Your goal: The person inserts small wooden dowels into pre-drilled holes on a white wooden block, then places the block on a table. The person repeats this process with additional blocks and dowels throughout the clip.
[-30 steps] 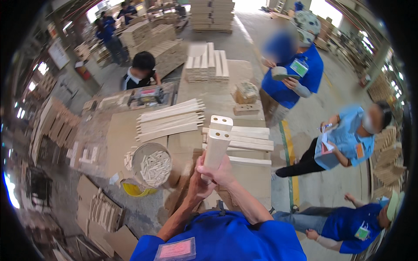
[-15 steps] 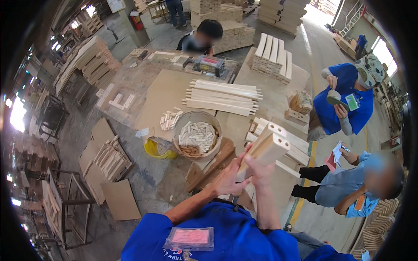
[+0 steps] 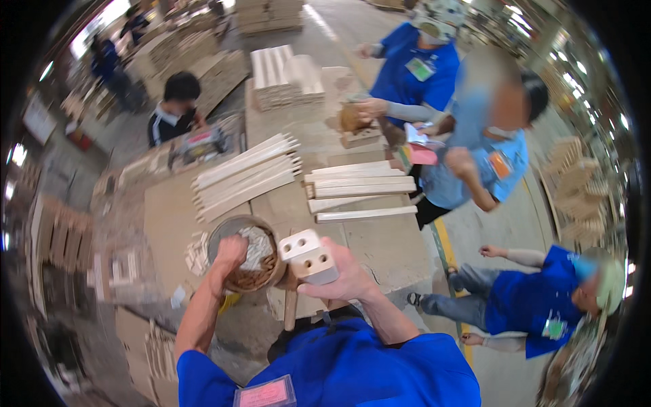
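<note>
My right hand (image 3: 346,275) grips a pale wooden block (image 3: 308,256) with round holes in its end face, holding it upright close to my chest. My left hand (image 3: 229,252) reaches into a round bowl (image 3: 227,226) of small wooden dowels and closes on some of them. The bowl stands at the near left part of the wooden worktable (image 3: 380,247). A wooden mallet handle (image 3: 290,308) sticks out below the block.
Long pale slats (image 3: 244,175) and shorter boards (image 3: 363,190) lie across the table. Stacked blocks (image 3: 285,76) sit at its far end. Three people in blue (image 3: 475,136) stand or crouch to the right; another person (image 3: 175,108) sits at the far left by a power tool.
My left hand let go of the block and dropped into the dowel bowl. My right hand alone now holds the block, brought nearer. The view swung back to the right.
</note>
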`<state>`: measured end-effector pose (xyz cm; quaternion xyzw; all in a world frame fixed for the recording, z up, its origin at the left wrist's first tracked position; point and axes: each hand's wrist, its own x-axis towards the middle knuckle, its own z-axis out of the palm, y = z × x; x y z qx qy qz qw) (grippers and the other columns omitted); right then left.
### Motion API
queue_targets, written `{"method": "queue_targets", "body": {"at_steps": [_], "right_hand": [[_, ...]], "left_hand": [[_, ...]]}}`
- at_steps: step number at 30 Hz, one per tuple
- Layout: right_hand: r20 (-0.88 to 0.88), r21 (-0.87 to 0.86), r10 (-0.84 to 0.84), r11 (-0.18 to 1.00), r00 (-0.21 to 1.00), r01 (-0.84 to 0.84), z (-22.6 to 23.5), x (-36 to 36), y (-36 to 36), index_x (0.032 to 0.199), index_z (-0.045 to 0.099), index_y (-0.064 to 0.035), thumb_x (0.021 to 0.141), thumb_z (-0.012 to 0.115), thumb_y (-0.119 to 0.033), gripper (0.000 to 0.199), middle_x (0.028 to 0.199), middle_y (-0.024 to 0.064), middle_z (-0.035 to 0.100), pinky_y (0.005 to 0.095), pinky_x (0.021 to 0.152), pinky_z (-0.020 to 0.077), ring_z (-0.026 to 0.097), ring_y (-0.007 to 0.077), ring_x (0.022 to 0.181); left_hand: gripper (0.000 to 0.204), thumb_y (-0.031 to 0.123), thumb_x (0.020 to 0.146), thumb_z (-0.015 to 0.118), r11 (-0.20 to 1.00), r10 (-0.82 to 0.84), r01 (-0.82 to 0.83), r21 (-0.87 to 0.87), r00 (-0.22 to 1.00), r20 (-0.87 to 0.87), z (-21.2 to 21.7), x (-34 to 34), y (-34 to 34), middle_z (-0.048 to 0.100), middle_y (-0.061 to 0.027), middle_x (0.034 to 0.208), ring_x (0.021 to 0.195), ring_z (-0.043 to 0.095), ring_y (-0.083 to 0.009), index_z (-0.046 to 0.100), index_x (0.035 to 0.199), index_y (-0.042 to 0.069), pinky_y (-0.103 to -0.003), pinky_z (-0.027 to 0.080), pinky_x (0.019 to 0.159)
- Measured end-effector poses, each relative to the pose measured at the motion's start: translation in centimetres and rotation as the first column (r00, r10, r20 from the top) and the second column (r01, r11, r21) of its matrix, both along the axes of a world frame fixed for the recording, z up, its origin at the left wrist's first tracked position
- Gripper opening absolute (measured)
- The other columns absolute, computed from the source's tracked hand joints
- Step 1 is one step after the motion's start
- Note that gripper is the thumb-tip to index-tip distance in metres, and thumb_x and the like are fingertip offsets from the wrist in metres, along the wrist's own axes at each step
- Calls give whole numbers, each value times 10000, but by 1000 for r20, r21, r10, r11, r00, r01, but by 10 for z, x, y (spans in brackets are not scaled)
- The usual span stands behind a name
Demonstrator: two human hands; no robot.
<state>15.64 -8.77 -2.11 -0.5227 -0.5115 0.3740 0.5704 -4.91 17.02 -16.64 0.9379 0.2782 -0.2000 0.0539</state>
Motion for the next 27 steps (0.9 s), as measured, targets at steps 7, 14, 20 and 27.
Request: {"method": "queue_targets", "body": {"at_steps": [7,14,20,27], "right_hand": [[-5,-19,-12,1000,1000,12,-5,2,-23,1248,606,-53,736,919,-220,623,1072,72,673,344,855,528,659,182,971],[55,1,112,994,992,-112,2,18,-35,1268,587,-45,763,908,-296,649,1076,113,671,373,871,529,673,241,997],[97,-45,163,986,982,-160,1,32,-51,1290,567,-36,773,896,-320,676,1102,136,685,385,887,531,681,269,1016],[143,-37,181,984,973,-177,8,37,-48,1278,558,-41,736,863,-281,666,1091,186,696,428,889,541,691,360,1022]], "left_hand": [[411,194,756,726,968,-48,50,-246,999,12,39,18,-35,714,-236,986,955,702,-422,651,1129,41,-519,571,818],[282,161,757,669,947,229,-221,-234,973,8,37,16,-50,721,-240,971,959,691,-433,737,1014,66,-513,571,836],[221,197,819,625,905,359,-295,-306,916,178,41,6,-55,694,-273,926,907,663,-470,720,949,46,-544,537,806],[179,184,933,655,839,543,-412,-354,609,578,37,-16,-65,685,-195,845,756,651,-344,696,1030,38,-433,521,711]]}}
